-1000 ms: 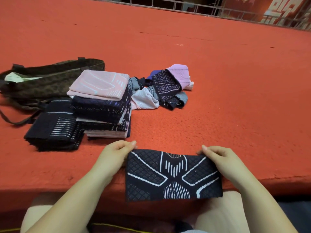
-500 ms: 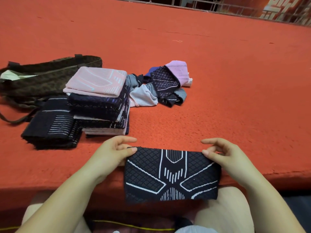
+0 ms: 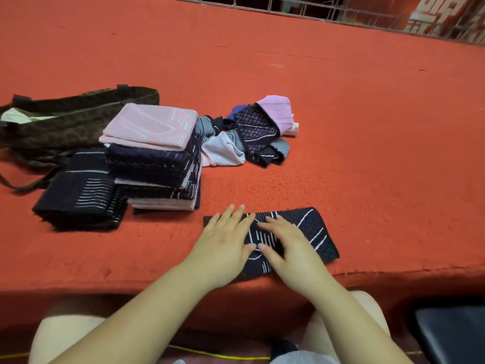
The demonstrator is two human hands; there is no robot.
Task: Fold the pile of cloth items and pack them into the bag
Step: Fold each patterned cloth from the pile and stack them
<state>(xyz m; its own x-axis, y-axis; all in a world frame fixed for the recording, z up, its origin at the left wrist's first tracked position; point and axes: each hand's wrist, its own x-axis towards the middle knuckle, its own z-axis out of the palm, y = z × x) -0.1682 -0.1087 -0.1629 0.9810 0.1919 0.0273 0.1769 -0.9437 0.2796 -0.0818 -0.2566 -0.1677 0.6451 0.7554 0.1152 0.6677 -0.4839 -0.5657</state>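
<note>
A dark patterned cloth [image 3: 312, 232] is pressed flat near the front edge of the red counter [image 3: 367, 153] by the left hand [image 3: 223, 245] and right hand [image 3: 286, 245], fingers straight, nothing gripped. A folded stack [image 3: 154, 158] and a dark folded piece [image 3: 78, 193] are seen beside the brown bag [image 3: 65, 119]; something pale, perhaps cloth, shows inside. The unfolded pile [image 3: 252, 132] is just right of the stack.
</note>
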